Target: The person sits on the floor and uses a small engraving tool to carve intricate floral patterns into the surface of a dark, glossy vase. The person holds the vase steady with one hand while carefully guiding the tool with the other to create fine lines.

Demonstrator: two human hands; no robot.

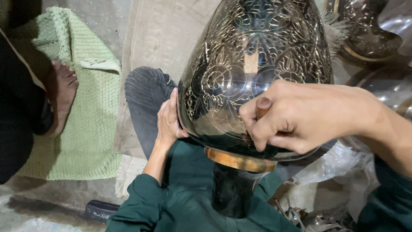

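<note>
Far left: a bare foot of someone else rests on a green mat, clear of the work.

Left hand lies flat and open, fingers spread against the left flank of the big dark vase, steadying it. The vase rests across the lap, its brass collar and black neck pointing toward me.

Right hand is closed tight around a wooden-handled tool, tip hidden behind the fingers, pressed to the lower belly just above the collar.

My reading of progress: floral engraving already covers most of the upper body; the band nearest the collar looks plain and dark, so that strip seems left.

Far right: more dark metal vessels, clear plastic below.
</note>
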